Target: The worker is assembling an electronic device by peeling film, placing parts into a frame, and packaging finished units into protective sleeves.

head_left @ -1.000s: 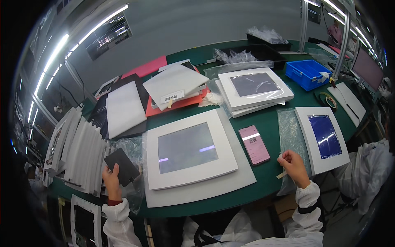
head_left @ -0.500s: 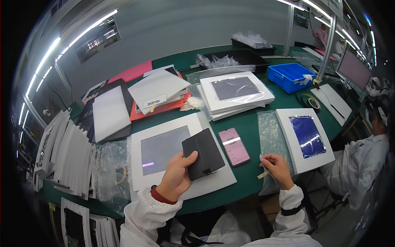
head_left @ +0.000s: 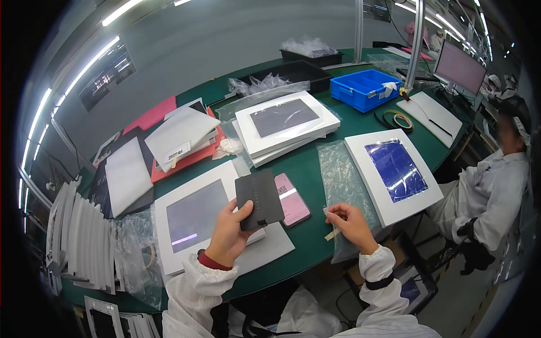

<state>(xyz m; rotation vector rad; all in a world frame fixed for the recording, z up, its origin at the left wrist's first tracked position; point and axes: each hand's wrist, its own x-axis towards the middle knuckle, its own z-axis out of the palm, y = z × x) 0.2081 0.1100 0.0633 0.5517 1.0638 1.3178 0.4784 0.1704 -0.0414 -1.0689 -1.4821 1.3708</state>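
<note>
My left hand (head_left: 225, 234) grips a thin black rectangular case (head_left: 260, 200) by its lower left side, thumb on top. The case is held above a white-framed panel with a grey screen (head_left: 194, 217) and covers the left edge of a pink-screened phone (head_left: 293, 204) lying on the table. My right hand (head_left: 354, 226) is closed in a pinch on a small pale yellowish strip (head_left: 332, 234), which hangs below the fingers. It is over the lower part of a clear plastic bag (head_left: 341, 169), left of a white-framed panel with blue film (head_left: 396, 170).
Wrapped white panels (head_left: 284, 118) are stacked at the back centre. A blue bin (head_left: 363, 93), tape rolls (head_left: 397, 119) and foam sheets (head_left: 128, 177) surround the work area. Several white frames (head_left: 90, 242) stand at left. A co-worker (head_left: 479, 186) sits at right.
The view has turned right, so the table things appear further left. My left hand has carried the black case rightward, partly over the phone. My right hand keeps its pinch.
</note>
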